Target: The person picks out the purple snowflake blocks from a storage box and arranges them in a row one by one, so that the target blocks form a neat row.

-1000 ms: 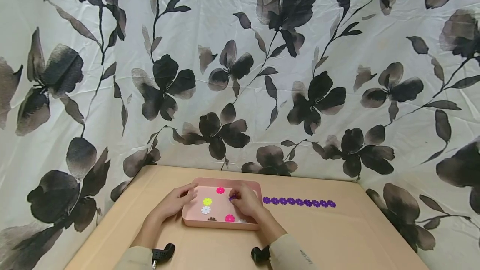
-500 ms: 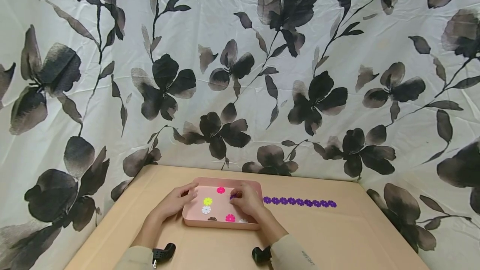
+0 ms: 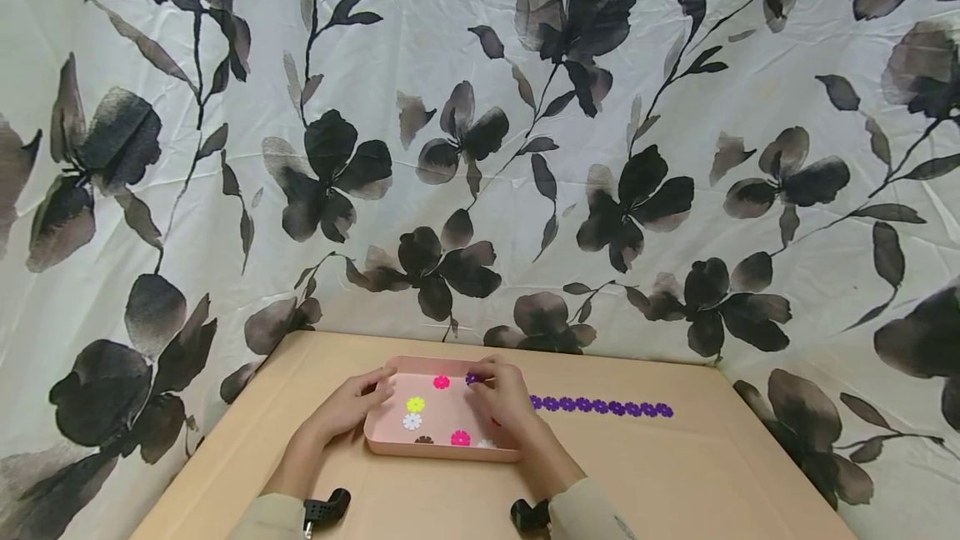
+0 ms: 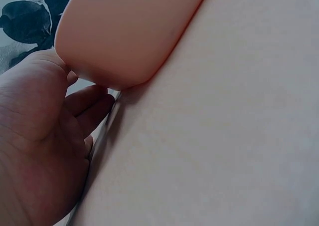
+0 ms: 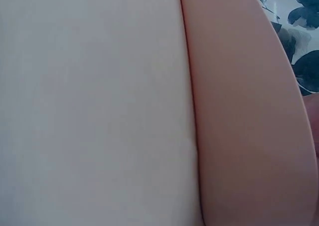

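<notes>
My right hand [image 3: 506,396] is over the right part of a pink tray [image 3: 442,447], pinching a purple flower-shaped piece [image 3: 471,378] between thumb and fingers. At the tray's left side, my left hand [image 3: 349,403] holds the rim. The left wrist view shows that hand [image 4: 45,131] with fingers bent against the outer wall of the tray [image 4: 124,31]. Inside the tray lie pink [image 3: 441,382], yellow [image 3: 416,404], white [image 3: 412,422] and brown [image 3: 424,440] flower pieces. In the right wrist view the tray wall [image 5: 244,111] hides most of the right hand.
A straight row of several purple flower pieces [image 3: 598,405] runs rightward from the tray on the tan table [image 3: 675,473]. Behind the table hangs a white cloth [image 3: 525,215] with dark flowers. Dark wrist devices [image 3: 327,507] sit at both sleeves.
My right hand has moved up and slightly right, lifting the purple flower piece toward the tray's far side. The left hand stays at the tray's left rim.
</notes>
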{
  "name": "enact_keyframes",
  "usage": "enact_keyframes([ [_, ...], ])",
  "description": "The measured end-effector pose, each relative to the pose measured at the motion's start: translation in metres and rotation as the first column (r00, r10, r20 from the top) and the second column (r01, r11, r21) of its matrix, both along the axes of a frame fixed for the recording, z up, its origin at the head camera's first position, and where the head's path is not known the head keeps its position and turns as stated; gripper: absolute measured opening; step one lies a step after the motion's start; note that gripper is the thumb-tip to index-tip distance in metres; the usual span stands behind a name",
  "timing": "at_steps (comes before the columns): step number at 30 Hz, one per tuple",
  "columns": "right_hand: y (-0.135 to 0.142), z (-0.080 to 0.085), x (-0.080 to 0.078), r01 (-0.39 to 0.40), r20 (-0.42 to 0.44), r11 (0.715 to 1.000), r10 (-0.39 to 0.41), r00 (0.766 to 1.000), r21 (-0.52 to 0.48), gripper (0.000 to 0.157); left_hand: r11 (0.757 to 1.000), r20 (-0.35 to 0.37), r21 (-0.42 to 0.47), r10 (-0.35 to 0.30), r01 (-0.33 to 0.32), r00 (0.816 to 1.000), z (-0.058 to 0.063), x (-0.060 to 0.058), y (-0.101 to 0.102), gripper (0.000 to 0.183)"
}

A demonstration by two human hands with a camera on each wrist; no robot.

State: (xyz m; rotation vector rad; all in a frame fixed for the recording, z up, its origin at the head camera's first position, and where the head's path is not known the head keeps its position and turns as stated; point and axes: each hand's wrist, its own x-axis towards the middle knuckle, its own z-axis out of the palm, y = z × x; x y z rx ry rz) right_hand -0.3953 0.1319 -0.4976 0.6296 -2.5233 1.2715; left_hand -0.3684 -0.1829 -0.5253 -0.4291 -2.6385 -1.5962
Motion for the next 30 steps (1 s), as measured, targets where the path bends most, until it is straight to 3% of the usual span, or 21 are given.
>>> enact_keyframes([
  [4, 0.011, 0.006, 0.0, -0.001, 0.01, 0.997, 0.002, 1.0, -0.076, 0.021, 1.0, 0.004, -0.009, 0.021, -0.021, 1.0, -0.001, 0.0, 0.002, 0.057],
  [11, 0.037, 0.008, 0.002, 0.051, 0.132, 0.981, -0.026, 0.991, -0.186, 0.029, 0.999, 0.014, -0.022, 0.039, -0.039, 0.999, -0.002, -0.001, 0.005, 0.057],
  [21, 0.081, 0.017, -0.012, 0.043, 0.008, 0.976, -0.043, 0.999, -0.212, 0.027, 0.999, 0.013, -0.021, 0.05, -0.049, 0.999, -0.003, -0.006, 0.01, 0.057],
  [30, 0.116, 0.024, -0.025, 0.122, -0.054, 0.976, -0.133, 0.99, -0.182, 0.027, 0.997, 0.023, -0.021, 0.069, -0.068, 0.997, -0.005, -0.009, 0.012, 0.057],
])
